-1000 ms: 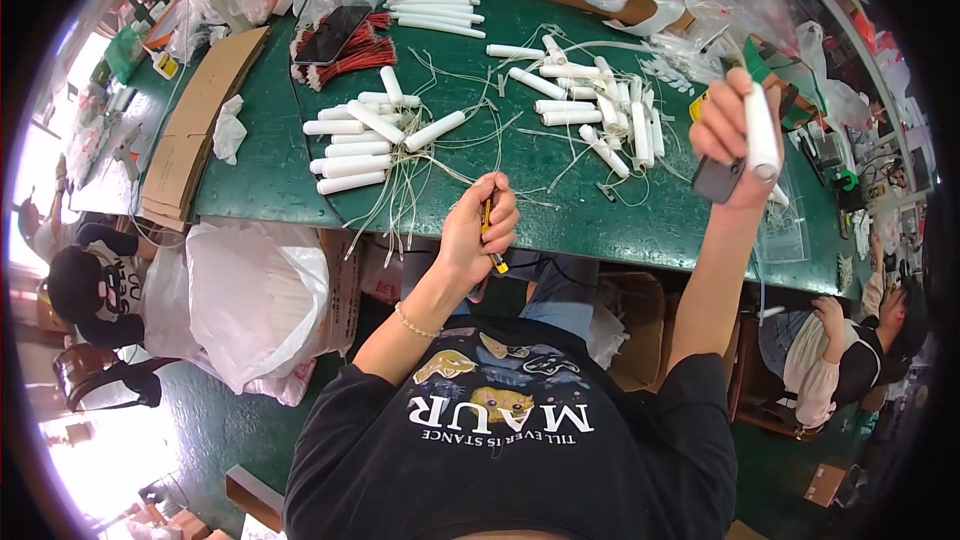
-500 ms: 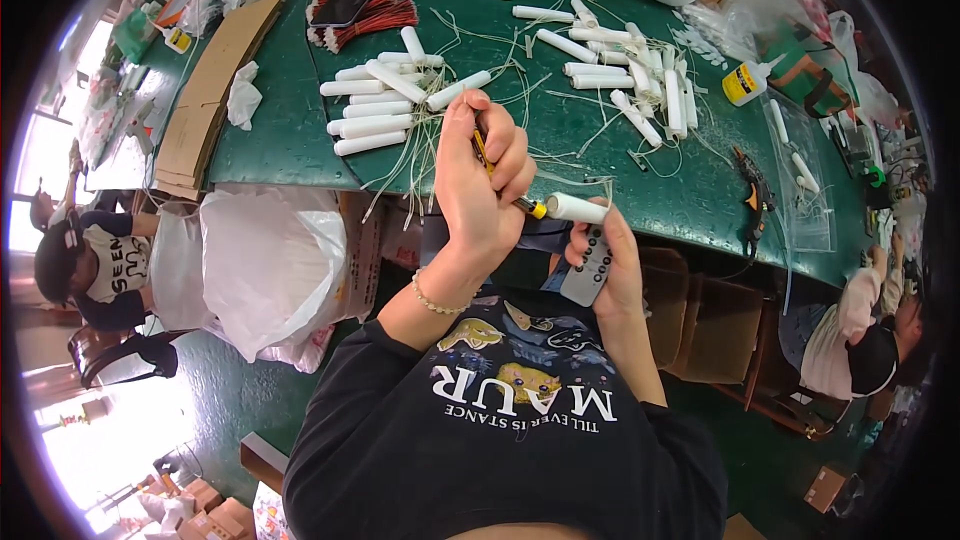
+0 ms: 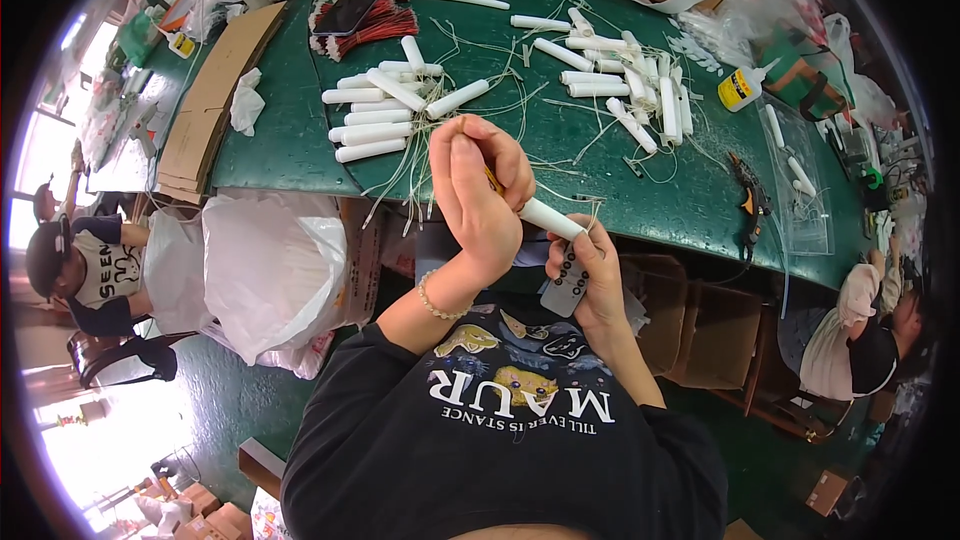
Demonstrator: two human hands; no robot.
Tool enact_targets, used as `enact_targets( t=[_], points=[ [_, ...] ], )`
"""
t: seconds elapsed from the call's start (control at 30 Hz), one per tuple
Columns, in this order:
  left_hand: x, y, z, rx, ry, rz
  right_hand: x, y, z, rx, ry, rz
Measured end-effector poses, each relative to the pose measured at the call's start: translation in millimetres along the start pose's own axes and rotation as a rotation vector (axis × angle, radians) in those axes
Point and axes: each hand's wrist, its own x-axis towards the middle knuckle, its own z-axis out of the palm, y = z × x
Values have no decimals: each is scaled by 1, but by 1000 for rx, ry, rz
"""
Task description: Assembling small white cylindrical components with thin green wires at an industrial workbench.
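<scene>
A white tube [image 3: 551, 219] spans the gap between my two hands, slanting down to the right. My right hand [image 3: 596, 275] pinches its lower right end. In the same hand is a flat grey piece [image 3: 567, 285] with rows of dark round marks; thin wires stick up beside these fingers. My left hand [image 3: 482, 198] is curled around a slim black-and-yellow tool [image 3: 493, 180], mostly hidden by the fingers. The tube's upper left end meets the left fingers, and whether the tool touches it there is hidden. Beyond lies a pile of white tubes [image 3: 376, 133] with thin pale wires.
Another pile of wired white tubes [image 3: 667, 105] lies farther right on the green table [image 3: 290, 155]. A yellow glue bottle [image 3: 740, 88] and black-and-orange pliers-like tool [image 3: 749, 202] are at right. At back left, a phone [image 3: 352, 6] rests on red wires. Co-workers sit on both sides.
The white tube has tilted, its near end lowered, and more of its length shows. My left hand has shifted slightly down, hiding most of the tool. My right hand moved slightly left.
</scene>
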Motion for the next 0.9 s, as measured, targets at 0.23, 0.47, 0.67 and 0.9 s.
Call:
enact_targets(
  t=[0.23, 0.47, 0.67, 0.9],
  points=[
    [-9, -19, -1, 98, -45, 74, 6, 0, 8, 100, -21, -21],
    [-3, -27, -5, 164, -52, 149, 11, 3, 7, 85, -47, -8],
    [-5, -31, -11, 215, -116, 205, 15, 6, 7, 95, -37, 4],
    [-15, -23, -14, 111, -123, -58, 22, 4, 13, 128, 5, -50]
  ],
)
